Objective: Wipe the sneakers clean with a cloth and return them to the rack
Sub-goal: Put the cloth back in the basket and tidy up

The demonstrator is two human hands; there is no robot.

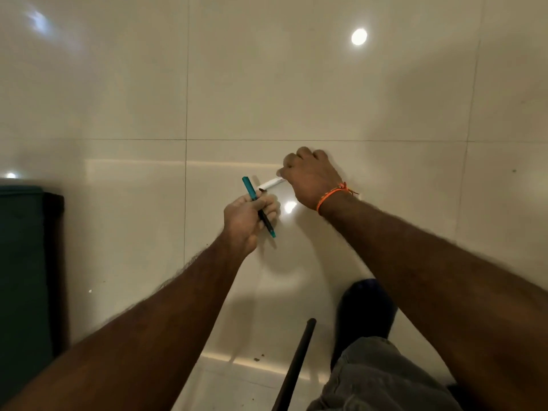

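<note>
1. Your left hand (247, 221) curled round a teal pen (258, 207), its long axis running up-left to down-right.
2. Your right hand (311, 176), just beyond the pen, pinched a small white tube (271, 183) whose near end pointed at the pen's top.
3. No sneakers, cloth or rack showed; a dark shoe (366, 307) lay below the pen.

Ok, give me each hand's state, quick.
Left hand: closed on a teal pen.
Right hand: closed on a small white tube.
</note>
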